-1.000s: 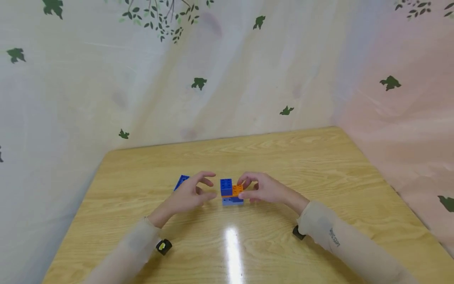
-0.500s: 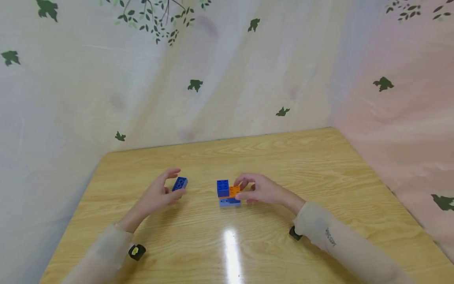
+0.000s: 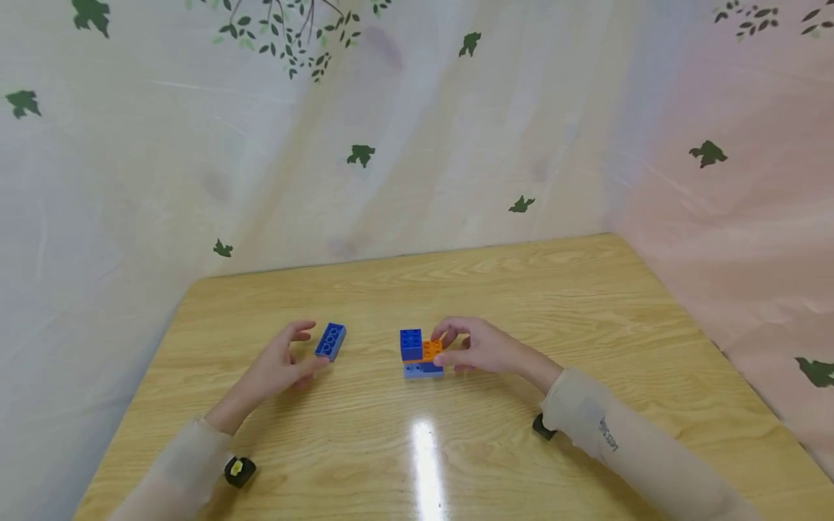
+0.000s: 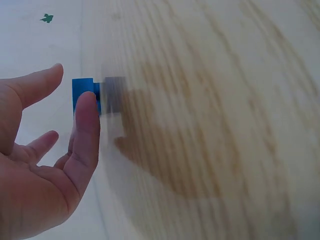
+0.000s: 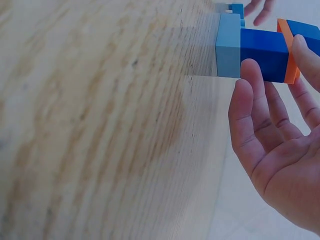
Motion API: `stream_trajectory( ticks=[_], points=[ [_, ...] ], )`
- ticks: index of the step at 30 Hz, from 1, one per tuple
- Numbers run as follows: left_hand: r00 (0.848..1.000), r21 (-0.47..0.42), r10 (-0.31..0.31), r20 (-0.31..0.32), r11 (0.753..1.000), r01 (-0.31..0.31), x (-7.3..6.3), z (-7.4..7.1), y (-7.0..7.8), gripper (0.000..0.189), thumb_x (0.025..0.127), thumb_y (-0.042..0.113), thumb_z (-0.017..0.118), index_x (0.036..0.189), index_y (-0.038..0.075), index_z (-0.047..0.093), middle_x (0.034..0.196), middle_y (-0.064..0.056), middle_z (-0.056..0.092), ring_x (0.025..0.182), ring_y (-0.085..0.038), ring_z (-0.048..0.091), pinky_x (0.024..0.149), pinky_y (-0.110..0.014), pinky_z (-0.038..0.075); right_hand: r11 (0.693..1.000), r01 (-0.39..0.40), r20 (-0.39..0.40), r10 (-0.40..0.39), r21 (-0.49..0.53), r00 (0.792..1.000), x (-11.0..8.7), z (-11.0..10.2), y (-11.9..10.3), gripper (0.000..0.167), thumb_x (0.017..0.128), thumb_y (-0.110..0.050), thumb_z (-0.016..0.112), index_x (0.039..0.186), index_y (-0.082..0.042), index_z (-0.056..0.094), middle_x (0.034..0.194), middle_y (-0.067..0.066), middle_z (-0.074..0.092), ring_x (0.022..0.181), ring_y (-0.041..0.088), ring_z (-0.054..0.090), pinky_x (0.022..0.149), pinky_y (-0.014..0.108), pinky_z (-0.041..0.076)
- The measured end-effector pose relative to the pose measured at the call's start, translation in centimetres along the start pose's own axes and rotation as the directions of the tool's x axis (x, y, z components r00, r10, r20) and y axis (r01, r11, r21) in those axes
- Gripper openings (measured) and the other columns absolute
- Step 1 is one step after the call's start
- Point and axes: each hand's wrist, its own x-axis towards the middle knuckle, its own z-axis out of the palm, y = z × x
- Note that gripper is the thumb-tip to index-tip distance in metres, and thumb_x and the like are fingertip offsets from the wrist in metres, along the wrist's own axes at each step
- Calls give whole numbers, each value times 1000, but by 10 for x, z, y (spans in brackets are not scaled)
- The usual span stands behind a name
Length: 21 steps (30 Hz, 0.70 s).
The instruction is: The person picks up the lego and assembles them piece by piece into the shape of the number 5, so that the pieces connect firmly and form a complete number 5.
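Pinching the orange plate (image 3: 431,351) between thumb and index finger, the right hand (image 3: 485,349) steadies a stack of 4 toy bricks (image 3: 413,354) near the middle of the wooden table (image 3: 521,297). From the table upward, the stack runs light blue brick (image 5: 228,45), dark blue brick (image 5: 263,52), orange plate, then blue top brick (image 3: 411,347). That top brick, showing 4 studs, sits on the left part of the plate, leaving orange studs bare beside the fingers; below, the dark blue brick leaves part of the light blue 1 uncovered at the left. Other fingers of the right hand reach alongside the dark blue brick; whether they touch it cannot be told. To the left, well apart from the stack, a loose blue brick (image 3: 331,342) lies hollow side up, 3 round tubes visible inside. The left hand (image 3: 276,367) is spread beside it, thumb tip at its near end and fingers off its left side; contact is unclear. Both arms wear pale sleeves (image 3: 628,438), the right 1 bearing dark lettering (image 3: 608,433), with 1 small black device (image 3: 239,472) near each cuff. Behind the table hangs a pale backdrop (image 3: 417,108) with dark green shapes and leafy twigs.
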Motion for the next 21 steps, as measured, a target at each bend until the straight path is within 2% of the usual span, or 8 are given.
stream_trajectory(
  ticks=[7,14,21],
  points=[
    [998,44,-64,11,997,64,5,5,-12,80,90,34,79,152,8,35,145,-26,45,70,-24,59,60,-35,57,1000,8,2,-8,6,1000,1,0,2,36,93,-31,77,123,-16,63,108,13,58,70,37,66,65,45,60],
    [999,57,-38,18,998,37,6,8,-12,75,93,33,76,151,4,37,137,-26,48,71,-22,56,58,-33,55,1000,8,1,-8,6,1000,0,1,2,36,93,-30,77,123,-17,64,108,14,59,69,38,66,64,47,60],
    [999,95,-36,21,995,34,8,9,-14,75,94,37,74,151,6,37,135,-25,50,68,-21,56,56,-33,54,1000,-1,3,1,6,1000,0,-1,1,36,92,-30,78,123,-18,63,108,13,59,71,38,66,66,47,60]
  ],
)
